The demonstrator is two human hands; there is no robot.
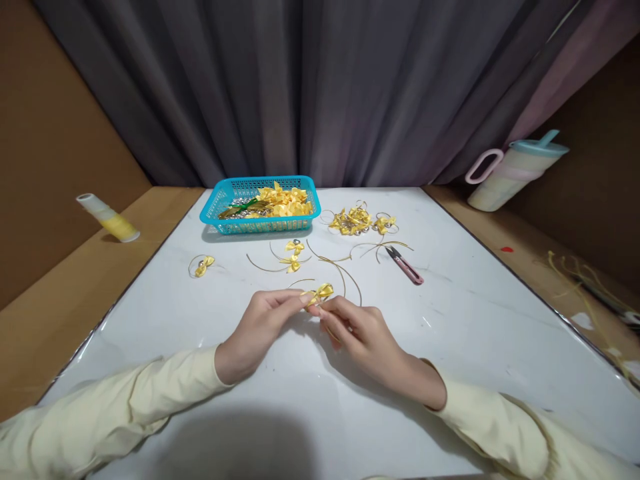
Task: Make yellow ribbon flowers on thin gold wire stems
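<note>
Over the middle of the white table, my left hand (263, 327) pinches a yellow ribbon bow (324, 291) between thumb and fingers. Just under the bow, the fingertips of my right hand (363, 337) are closed on a thin gold cord (330, 333), mostly hidden by the fingers. Beyond my hands lie two more yellow bows (294, 257) and several loose gold cords (345, 267). A single bow with a cord loop (204, 267) rests to the left.
A blue plastic basket (260, 227) at the back holds yellow bows, silvery pieces and a bundle of gold cords. Beside it is a pile of corded bows (353, 220). Thread snips (405, 265) lie right of centre. A yellow thread spool (109, 219) and a tumbler (515, 173) flank the table.
</note>
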